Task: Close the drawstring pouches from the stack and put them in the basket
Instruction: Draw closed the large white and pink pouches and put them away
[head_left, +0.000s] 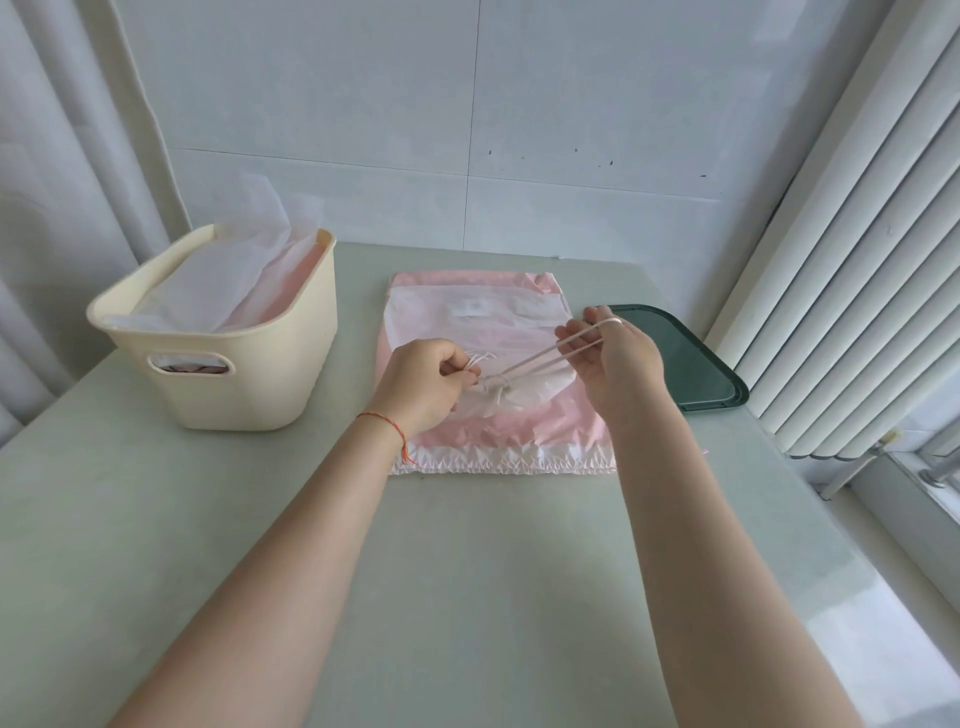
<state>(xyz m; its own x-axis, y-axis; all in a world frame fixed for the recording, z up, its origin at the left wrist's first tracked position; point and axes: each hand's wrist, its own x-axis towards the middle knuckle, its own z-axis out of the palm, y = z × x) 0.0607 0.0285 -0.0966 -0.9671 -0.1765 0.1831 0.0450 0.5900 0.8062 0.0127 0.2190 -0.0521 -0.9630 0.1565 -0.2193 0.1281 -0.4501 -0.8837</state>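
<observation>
Basket (249, 358): cream plastic, smooth, rounded corners, oval handle cut-out; near the table's left edge, towards the back; thin white and pink pouches crumpled inside.
Table (467, 597): pale green-grey, matt, flat.
Left hand (423, 382): fingers curled, pinching the gathered neck and cord ends of the top pouch; thin red thread around the wrist.
Stack of pouches (501, 436): flat, glossy pink-and-white plastic film, crimped zigzag hem on the near side; middle of the table, towards the back.
Drawstring (535, 357): thin pale cord, pulled taut as a loop between both hands.
Right hand (613, 348): raised above the stack's right side, fingers hooked through the cord loop.
Tray (691, 353): dark green, flat, rounded corners; by the right edge, just beside the stack.
</observation>
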